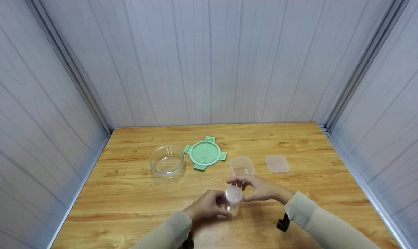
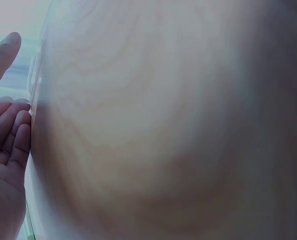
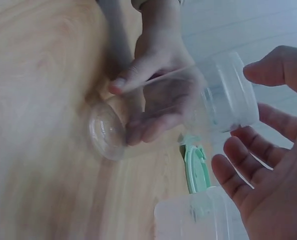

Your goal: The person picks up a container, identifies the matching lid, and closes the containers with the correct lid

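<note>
A clear jar with a whitish lid (image 1: 233, 194) is between the two hands near the front of the table. My left hand (image 1: 209, 204) grips the jar's body (image 3: 161, 107) from the left; its fingers show through the clear wall in the right wrist view. Around the lid, my right hand (image 1: 259, 188) has its thumb and fingers spread, fingertips right at the lid's edge. In the left wrist view, the left hand (image 2: 8, 145) shows at the left edge, thumb apart from the fingers, and most of the jar is hidden.
Behind the right hand stands a square clear container (image 1: 242, 165), with a square translucent lid (image 1: 277, 163) to its right. Farther left are a green round lid with clip tabs (image 1: 205, 153) and a round glass bowl (image 1: 167, 160). Pale panel walls (image 1: 209, 69) enclose the wooden table (image 1: 133, 207).
</note>
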Demonstrator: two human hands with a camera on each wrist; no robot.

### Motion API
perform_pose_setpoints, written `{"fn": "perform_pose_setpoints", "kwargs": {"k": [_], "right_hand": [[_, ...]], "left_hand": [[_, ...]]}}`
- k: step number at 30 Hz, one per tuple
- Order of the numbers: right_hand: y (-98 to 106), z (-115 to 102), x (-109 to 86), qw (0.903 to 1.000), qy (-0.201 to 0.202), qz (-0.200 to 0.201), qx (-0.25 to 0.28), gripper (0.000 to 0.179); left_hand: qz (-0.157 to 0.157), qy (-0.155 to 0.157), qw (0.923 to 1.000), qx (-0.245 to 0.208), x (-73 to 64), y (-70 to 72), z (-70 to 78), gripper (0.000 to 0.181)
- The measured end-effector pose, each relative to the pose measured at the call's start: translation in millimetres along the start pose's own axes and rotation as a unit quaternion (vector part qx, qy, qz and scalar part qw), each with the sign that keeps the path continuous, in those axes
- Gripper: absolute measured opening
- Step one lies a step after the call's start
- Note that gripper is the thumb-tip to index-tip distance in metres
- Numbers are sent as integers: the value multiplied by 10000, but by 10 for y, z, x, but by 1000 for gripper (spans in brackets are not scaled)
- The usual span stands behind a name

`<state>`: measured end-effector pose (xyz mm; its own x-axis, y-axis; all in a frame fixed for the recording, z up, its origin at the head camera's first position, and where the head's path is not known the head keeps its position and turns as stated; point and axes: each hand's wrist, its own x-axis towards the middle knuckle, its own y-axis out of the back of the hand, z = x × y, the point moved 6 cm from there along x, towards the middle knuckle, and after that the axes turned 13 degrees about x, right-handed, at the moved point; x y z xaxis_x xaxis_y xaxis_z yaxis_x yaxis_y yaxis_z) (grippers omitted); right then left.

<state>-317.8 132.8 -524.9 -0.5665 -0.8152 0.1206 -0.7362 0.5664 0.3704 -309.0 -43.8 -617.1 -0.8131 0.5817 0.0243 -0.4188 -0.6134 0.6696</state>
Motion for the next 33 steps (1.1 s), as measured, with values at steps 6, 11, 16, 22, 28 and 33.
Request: {"fn": "perform_pose_setpoints", "kwargs": {"k": [6, 11, 16, 22, 28, 33], "right_hand": [[30, 10, 41, 9996, -59, -234, 164, 57], [43, 23, 37, 9994, -7, -170, 292, 51], [44, 57, 10, 9995, 58, 146, 280, 48], [14, 80, -39, 9971, -18, 659, 384, 46], [-67, 105, -70, 9918, 18, 1170, 516, 41], [-133, 116, -101, 9865, 74, 1605, 310, 42]], "left_hand": [[-23, -32, 10000, 3, 4, -7, 19, 30], [-28, -33, 10000, -4, 9, -15, 8, 30], [-80, 57, 9999, -95, 14, -10, -13, 29], [-81, 85, 9999, -103, 5, -7, -23, 31], [-37, 74, 10000, 35, -7, 1, -14, 30], [-3, -6, 10000, 94, -7, 5, -1, 32]]}}
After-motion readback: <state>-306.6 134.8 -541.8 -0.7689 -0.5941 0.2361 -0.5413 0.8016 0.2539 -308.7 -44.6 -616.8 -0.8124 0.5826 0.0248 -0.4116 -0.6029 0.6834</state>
